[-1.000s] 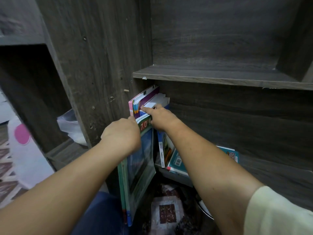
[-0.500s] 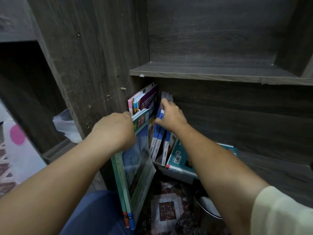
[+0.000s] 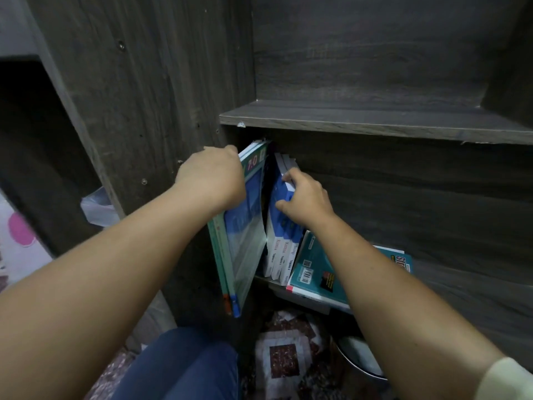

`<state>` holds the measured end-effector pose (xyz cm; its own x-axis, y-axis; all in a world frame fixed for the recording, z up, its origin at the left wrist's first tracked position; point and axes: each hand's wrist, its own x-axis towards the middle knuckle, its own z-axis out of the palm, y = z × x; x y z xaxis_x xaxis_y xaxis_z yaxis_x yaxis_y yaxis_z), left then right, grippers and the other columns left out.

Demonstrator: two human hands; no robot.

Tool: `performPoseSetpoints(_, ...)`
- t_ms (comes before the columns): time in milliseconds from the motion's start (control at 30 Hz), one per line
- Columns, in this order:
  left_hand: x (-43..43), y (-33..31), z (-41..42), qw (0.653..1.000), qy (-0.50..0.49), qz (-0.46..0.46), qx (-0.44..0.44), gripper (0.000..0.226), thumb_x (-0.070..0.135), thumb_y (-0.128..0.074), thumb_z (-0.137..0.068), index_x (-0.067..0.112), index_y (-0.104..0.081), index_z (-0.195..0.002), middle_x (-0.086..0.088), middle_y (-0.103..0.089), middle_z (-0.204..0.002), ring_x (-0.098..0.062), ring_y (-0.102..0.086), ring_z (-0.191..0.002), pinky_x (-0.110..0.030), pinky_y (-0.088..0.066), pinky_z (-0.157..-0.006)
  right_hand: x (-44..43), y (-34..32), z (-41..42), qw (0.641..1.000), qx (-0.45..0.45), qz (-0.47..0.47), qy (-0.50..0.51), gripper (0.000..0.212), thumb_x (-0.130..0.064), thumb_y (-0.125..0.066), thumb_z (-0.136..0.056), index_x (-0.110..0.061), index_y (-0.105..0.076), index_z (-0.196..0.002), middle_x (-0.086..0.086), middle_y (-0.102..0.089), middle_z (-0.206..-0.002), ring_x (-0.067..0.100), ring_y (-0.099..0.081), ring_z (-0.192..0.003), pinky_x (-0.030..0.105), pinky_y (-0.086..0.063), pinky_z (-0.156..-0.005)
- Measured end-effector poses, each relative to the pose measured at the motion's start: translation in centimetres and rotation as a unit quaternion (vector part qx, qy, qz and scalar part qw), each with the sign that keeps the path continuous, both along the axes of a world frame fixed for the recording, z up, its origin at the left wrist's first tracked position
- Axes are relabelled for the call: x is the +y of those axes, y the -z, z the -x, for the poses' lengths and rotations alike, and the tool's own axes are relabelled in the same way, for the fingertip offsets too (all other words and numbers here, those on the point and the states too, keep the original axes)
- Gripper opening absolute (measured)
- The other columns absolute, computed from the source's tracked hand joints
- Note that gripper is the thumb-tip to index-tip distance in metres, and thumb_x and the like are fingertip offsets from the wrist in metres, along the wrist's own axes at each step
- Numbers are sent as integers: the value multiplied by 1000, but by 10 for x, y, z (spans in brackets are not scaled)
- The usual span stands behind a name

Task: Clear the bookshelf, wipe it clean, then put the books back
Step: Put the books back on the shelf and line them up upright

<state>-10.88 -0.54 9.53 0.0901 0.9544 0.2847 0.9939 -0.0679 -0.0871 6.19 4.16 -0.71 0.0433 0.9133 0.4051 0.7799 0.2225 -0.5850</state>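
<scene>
Two grips, left hand (image 3: 212, 177) green books (image 3: 245, 241), right hand (image 3: 305, 197) blue books (image 3: 284, 235), teal book (image 3: 317, 272) beside

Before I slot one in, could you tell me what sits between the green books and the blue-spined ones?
Nothing shows; the head view has only a narrow dark gap between green books and blue-spined books.

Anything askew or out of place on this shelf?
Yes. The teal book lies flat, its corner jutting past the lower shelf front edge, while the blue books beside it lean. The upper shelf edge strip looks chipped near its left end.
</scene>
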Motion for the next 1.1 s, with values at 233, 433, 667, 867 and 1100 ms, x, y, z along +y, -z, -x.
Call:
performPoseSetpoints(233,43,68,-14,995,55,-52,-58,48,28,-57,-94,15,-35,-135,-17,-60,-113,-40,-59,-102,-41,-44,-70,2,2,-12,997,-6,25,-68,47,-23,-72,-83,-19,-51,-125,0,-46,-133,17,-48,-122,28,-41,-97)
performPoseSetpoints(433,39,126,24,944,202,-250,-77,66,52,-67,-78,8,-53,-126,-13,-53,-116,-31,-46,-102,-45,-48,-80,-7,-6,-13,987,-6,105,-122,71,-17,-65,-83,-25,-33,-147,4,-14,-159,21,-25,-143,20,-35,-95)
performPoseSetpoints(667,29,145,40,964,175,-200,19,114,52,-90,-44,5,-45,-137,-15,-50,-128,-28,-39,-112,-46,-49,-85,-19,16,-13,977,84,126,-153,105,-6,-66,-81,-45,3,-149,5,-53,-123,8,-63,-63,28,-53,-55)
performPoseSetpoints(867,33,140,34,958,198,-193,-75,133,43,-94,-42,1,-23,-147,-19,-31,-141,-35,-32,-130,-46,-37,-106,-11,23,-17,964,112,185,-156,111,-16,-69,-88,-50,19,-145,6,-47,-146,23,-50,-129,45,-43,-106)
performPoseSetpoints(1100,47,150,23,964,50,-256,45,110,37,-91,-55,-3,-34,-141,-20,-44,-130,-26,-53,-90,-33,-50,-70,7,33,7,969,99,183,-136,96,-22,-72,-87,-33,-5,-154,1,-29,-157,15,-44,-133,33,-42,-106)
